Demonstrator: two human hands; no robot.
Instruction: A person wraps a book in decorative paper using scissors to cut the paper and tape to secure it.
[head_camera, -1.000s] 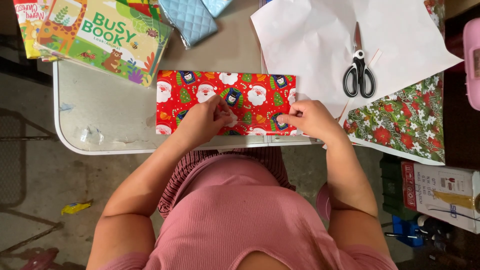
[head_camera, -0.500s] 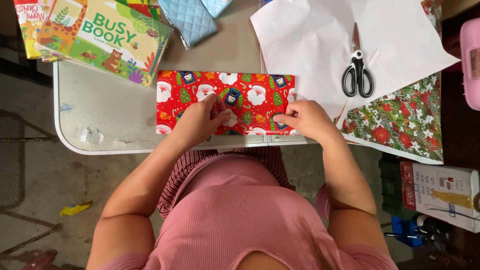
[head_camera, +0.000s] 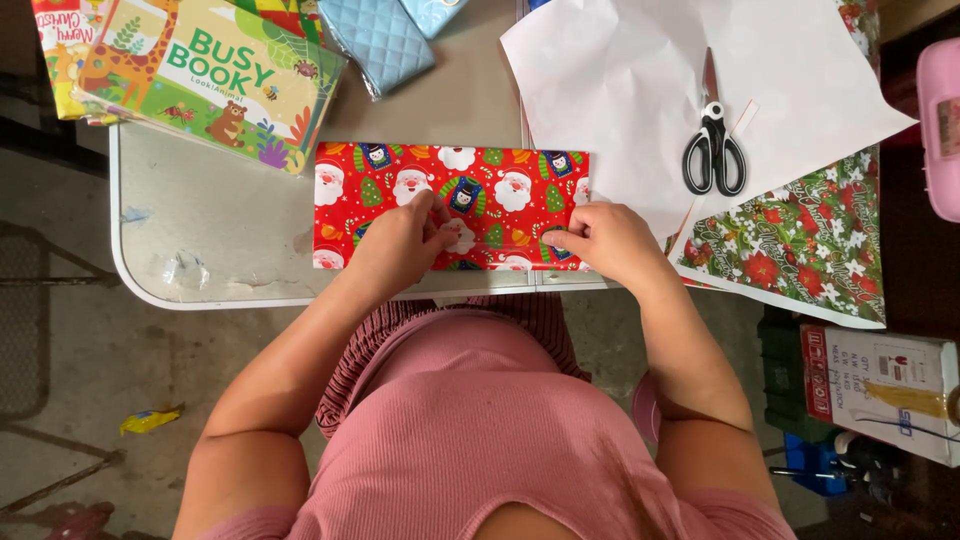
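Observation:
A flat parcel wrapped in red festive paper (head_camera: 470, 185) lies near the front edge of a pale table (head_camera: 210, 230). My left hand (head_camera: 400, 245) rests on its near edge left of centre, fingertips pressing the paper. My right hand (head_camera: 605, 240) presses the parcel's near right corner, fingers curled down onto the paper. Both hands are touching the wrapped parcel, holding the paper flat against it.
Black-handled scissors (head_camera: 714, 150) lie on a white sheet (head_camera: 620, 90) at the right. Green floral wrapping paper (head_camera: 800, 250) hangs off the right edge. A colourful children's book (head_camera: 215, 70) and a blue quilted pouch (head_camera: 380, 35) sit at the back. A box (head_camera: 880, 385) stands on the floor.
Both hands have shifted slightly along the parcel's near edge; the left hand's fingers have moved a little to the right on the paper. The parcel itself stays in place.

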